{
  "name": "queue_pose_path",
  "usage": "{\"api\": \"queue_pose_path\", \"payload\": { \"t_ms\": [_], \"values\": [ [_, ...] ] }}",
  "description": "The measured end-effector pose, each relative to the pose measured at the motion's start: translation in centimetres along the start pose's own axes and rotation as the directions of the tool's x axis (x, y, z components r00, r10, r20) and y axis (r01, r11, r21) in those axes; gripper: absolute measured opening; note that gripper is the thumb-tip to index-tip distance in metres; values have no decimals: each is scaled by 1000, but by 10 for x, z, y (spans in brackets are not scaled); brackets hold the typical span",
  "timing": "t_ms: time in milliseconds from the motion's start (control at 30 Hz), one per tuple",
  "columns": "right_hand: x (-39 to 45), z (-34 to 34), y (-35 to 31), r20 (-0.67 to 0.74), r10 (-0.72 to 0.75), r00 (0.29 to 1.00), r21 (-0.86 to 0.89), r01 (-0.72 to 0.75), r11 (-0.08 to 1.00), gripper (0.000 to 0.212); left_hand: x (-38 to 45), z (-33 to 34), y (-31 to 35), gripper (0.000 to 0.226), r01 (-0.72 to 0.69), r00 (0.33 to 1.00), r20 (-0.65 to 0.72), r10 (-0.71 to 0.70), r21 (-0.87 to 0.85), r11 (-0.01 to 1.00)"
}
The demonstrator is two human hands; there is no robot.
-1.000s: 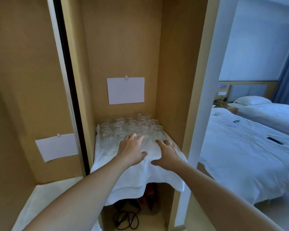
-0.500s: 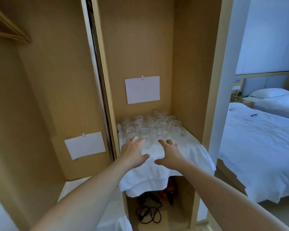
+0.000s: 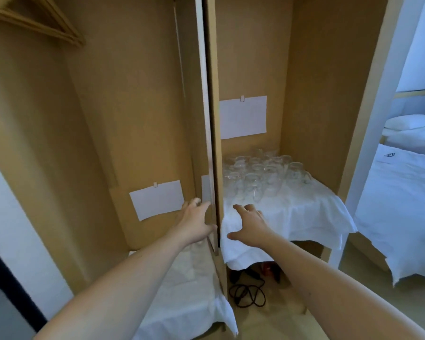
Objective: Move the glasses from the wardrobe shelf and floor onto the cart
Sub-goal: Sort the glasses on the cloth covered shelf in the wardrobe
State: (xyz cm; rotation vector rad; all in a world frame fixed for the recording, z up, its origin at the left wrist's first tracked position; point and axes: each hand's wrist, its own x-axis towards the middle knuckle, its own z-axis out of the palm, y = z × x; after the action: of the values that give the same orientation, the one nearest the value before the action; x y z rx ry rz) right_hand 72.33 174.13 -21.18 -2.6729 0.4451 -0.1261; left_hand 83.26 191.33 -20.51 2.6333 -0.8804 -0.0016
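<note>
Several clear glasses (image 3: 260, 177) stand crowded at the back of the wardrobe shelf, on a white cloth (image 3: 299, 217) that hangs over its front edge. My left hand (image 3: 196, 223) reaches out in front of the wardrobe's middle divider, fingers spread and holding nothing. My right hand (image 3: 249, 225) hovers over the cloth's front left part, a little short of the glasses, fingers spread and empty. More glasses (image 3: 192, 261), faint, stand on a white cloth on the floor below my left arm. No cart is in view.
The vertical divider (image 3: 212, 119) splits the wardrobe into two bays. White paper sheets (image 3: 243, 117) are clipped to the back walls. A black cable (image 3: 247, 294) lies on the floor under the shelf. A bed with white sheets (image 3: 400, 207) stands at the right.
The view has swung left, showing more of the left bay. Both hands have drawn back from the glasses; my left hand now lies before the divider instead of over the shelf.
</note>
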Motion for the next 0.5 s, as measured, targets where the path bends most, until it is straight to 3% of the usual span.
{"api": "queue_pose_path", "payload": {
  "t_ms": [300, 400, 500],
  "values": [
    [17, 51, -74, 37, 0, 999, -6, 0, 1000, 84, -14, -20, -81, 82, -17, 1000, -5, 18, 103, 995],
    [33, 63, -89, 60, -13, 998, 13, 13, 1000, 79, -11, -22, -106, 83, 27, 999, -21, -26, 54, 998],
    [53, 77, -99, 66, -17, 998, 14, 16, 1000, 88, -3, -20, -129, 85, 77, 997, -24, -78, -27, 997]
  ]
}}
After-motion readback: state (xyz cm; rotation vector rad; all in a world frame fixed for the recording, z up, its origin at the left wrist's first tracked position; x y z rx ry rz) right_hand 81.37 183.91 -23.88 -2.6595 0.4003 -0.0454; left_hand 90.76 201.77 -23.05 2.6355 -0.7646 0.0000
